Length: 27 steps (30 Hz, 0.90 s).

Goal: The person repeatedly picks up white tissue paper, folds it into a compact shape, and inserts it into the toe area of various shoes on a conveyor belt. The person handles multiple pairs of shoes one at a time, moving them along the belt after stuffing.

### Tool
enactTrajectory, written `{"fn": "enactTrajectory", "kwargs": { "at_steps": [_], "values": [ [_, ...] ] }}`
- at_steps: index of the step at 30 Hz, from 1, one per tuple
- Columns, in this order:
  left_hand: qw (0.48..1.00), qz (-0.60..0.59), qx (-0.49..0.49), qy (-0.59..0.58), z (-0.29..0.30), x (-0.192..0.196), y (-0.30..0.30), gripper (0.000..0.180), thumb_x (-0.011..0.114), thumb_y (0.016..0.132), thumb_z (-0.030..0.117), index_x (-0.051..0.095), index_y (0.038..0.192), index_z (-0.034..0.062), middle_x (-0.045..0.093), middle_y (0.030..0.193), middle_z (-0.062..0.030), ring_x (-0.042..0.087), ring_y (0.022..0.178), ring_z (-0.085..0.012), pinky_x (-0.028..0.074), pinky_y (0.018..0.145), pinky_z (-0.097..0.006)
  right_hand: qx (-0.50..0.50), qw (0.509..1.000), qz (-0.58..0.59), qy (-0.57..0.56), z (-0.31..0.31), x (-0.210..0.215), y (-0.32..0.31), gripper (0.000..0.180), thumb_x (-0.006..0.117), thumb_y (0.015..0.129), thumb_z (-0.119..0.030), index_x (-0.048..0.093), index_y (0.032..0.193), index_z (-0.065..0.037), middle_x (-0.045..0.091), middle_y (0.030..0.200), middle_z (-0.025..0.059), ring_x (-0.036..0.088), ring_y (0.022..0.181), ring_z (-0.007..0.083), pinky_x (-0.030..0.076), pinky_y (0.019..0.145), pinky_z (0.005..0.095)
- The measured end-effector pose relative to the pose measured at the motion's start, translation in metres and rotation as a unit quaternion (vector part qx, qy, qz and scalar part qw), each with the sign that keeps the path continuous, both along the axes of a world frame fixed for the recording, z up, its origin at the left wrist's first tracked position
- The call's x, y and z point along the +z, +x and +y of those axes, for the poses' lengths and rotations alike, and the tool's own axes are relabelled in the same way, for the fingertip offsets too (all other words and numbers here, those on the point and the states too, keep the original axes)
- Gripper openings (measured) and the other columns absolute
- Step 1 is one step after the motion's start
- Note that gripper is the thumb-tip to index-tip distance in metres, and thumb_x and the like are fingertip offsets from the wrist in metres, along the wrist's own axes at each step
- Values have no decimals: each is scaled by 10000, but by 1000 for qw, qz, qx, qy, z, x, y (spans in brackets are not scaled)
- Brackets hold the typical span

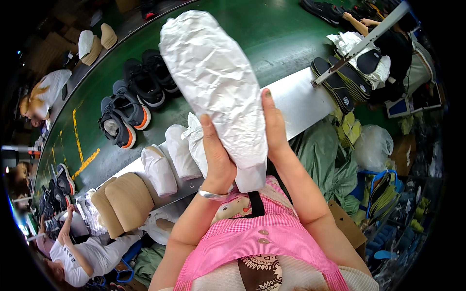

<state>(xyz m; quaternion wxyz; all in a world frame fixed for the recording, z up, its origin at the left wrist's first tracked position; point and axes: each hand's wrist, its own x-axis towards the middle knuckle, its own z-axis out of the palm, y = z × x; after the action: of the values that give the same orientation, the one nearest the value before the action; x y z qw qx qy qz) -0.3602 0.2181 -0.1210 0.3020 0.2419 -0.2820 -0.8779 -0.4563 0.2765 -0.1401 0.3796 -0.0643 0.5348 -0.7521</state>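
Left grip [218, 162]: clamped on wrapped form [213, 72]
Right grip [275, 128]: clamped on same, opposite side
Wrapped form: 1, white paper, held over metal ledge [302, 99]
White bundles [159, 172]: 2 on ledge, third partly behind left grip
Tan pads [129, 201]: 2, overlapping
Sneakers [130, 106]: 4 nearest, on green surface [276, 53]

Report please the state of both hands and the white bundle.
Left hand and right hand: gripping white bundle from opposite sides. Bundle: crumpled surface, wide end pointing away. Black shoes partly behind it; no obstruction seen.
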Motion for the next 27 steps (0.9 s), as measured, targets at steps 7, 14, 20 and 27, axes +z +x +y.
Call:
{"fn": "enactTrajectory", "kwargs": {
  "at_steps": [7, 14, 20, 27],
  "values": [
    [998, 20, 62, 13, -9, -15, -1, 712, 370, 914, 611, 295, 1420, 116, 374, 1417, -94, 417, 1261, -253, 334, 1071, -395, 41, 998, 19, -35, 6, -22, -12, 324, 491, 973, -308, 625, 972, -13, 613, 912, 8, 508, 810, 39, 393, 685, 177],
    [977, -53, 206, 1, -5, -26, -19, 696, 437, 918, 563, 451, 1260, -43, 562, 1206, -144, 590, 1059, -235, 489, 920, -356, 144, 986, 79, -9, 8, -11, -16, 588, 484, 945, -424, 446, 1278, 60, 528, 1251, 130, 512, 1111, 183, 399, 941, 311],
    [984, -94, 153, 19, -29, -29, -9, 817, 387, 865, 686, 383, 1346, 26, 550, 1236, -108, 572, 1095, -236, 481, 923, -362, 144, 857, 492, 53, -1, -15, 16, 862, 788, 680, -319, 362, 1349, 18, 435, 1339, 218, 475, 1207, 321, 360, 1015, 365],
    [922, -314, 7, -225, -142, -66, 44, 325, 549, 936, 289, 604, 1100, 14, 640, 1029, -85, 644, 866, -152, 531, 670, -267, 135, 905, 378, 140, -45, -23, -9, 715, 777, 659, -165, 463, 1274, 20, 618, 1117, 183, 611, 1019, 271, 463, 886, 337]
  ]
}}
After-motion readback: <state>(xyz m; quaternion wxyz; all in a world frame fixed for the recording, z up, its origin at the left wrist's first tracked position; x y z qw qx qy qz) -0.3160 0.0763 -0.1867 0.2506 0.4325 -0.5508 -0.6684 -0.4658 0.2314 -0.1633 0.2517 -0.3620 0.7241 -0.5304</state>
